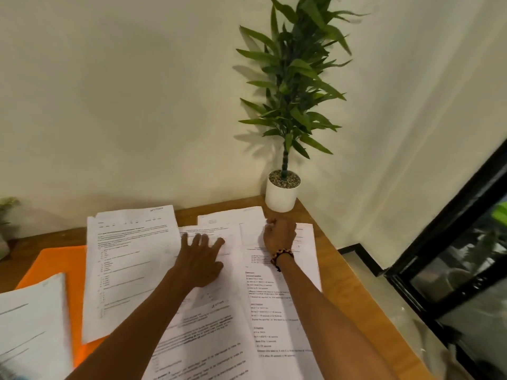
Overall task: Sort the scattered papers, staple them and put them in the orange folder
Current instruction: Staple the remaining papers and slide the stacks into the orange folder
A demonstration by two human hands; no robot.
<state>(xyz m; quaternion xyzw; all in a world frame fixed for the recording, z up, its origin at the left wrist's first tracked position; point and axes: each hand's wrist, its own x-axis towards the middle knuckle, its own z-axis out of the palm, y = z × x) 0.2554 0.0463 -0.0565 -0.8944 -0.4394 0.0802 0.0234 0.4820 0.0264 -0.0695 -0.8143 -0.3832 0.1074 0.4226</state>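
While the left hand (201,256) presses spread fingers flat, the right hand (279,234) pinches white printed papers (277,311) — overlapping.

A wooden desk (333,259) carries printed papers (131,259) spread over most of its top, many overlapping. An orange folder (59,263) lies flat near the left edge, partly under the sheets. A white pot (282,197) with a green plant stands in the far right corner.
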